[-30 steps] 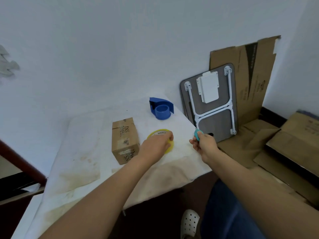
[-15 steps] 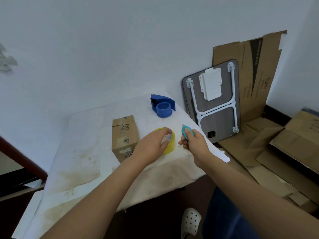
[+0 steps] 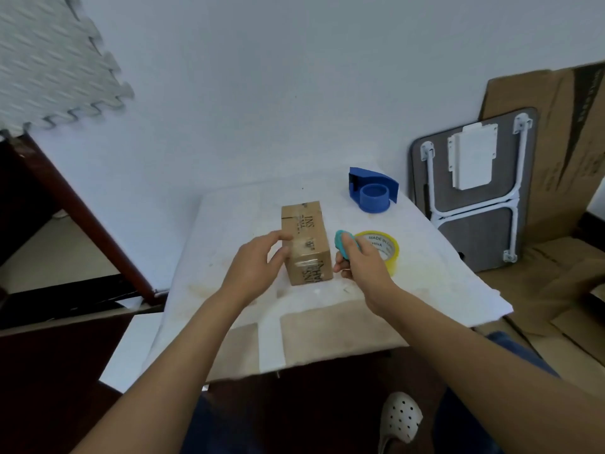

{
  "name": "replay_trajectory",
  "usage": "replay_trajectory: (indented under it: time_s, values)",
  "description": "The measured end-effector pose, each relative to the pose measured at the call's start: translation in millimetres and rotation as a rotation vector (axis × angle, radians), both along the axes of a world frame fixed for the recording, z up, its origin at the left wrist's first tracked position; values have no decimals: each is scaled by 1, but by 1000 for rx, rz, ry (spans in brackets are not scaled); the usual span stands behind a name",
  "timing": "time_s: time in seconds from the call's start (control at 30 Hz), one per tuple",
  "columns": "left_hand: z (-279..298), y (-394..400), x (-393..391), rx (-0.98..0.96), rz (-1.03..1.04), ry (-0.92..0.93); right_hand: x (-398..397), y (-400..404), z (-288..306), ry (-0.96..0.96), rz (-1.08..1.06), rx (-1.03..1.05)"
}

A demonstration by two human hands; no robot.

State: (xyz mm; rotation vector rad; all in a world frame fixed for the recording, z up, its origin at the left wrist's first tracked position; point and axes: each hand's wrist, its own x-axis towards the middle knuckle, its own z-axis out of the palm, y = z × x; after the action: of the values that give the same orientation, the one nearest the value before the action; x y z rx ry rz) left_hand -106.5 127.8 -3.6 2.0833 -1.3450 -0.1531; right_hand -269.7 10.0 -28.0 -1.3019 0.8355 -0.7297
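The small cardboard box (image 3: 306, 239) lies near the middle of the white-covered table (image 3: 226, 237), its taped top facing up. The left hand (image 3: 253, 268) is at the box's left side, fingers loosely spread and only lightly bent, their tips touching the cardboard. The right hand (image 3: 363, 267) is just right of the box, fingers curled tight round a small teal cutter (image 3: 343, 245). A yellow tape roll (image 3: 391, 250) lies just behind that hand, and a blue tape dispenser (image 3: 373, 191) stands farther back.
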Motion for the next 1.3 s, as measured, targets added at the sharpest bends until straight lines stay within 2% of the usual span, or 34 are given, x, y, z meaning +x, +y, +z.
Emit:
replay_trajectory:
  time_s: [0.1, 0.27, 0.37, 0.47, 0.57, 0.67, 0.9, 1.3]
  values:
    - [-8, -6, -1, -47, -65, 21, 1, 2, -1, 82, 15, -235]
    - [-24, -15, 2, -33, -75, 95, 2, -8, 3, 141, -30, -479]
    - [-29, -16, 4, -37, -89, 108, 4, -14, 6, 231, -91, -753]
    - [-32, -18, 5, -47, -109, 67, 17, -23, 3, 321, 61, -901]
    - [-33, -19, 6, -44, -113, 50, 29, -34, -1, 373, 260, -968]
    - [-34, -20, 9, -46, -129, 41, 35, -43, -5, 449, 360, -1010]
    - [-38, -25, 13, -75, -154, -13, 30, -51, -9, 495, 337, -1179]
    - [-42, -27, 12, -123, -146, -41, 30, -53, -12, 624, 375, -1342]
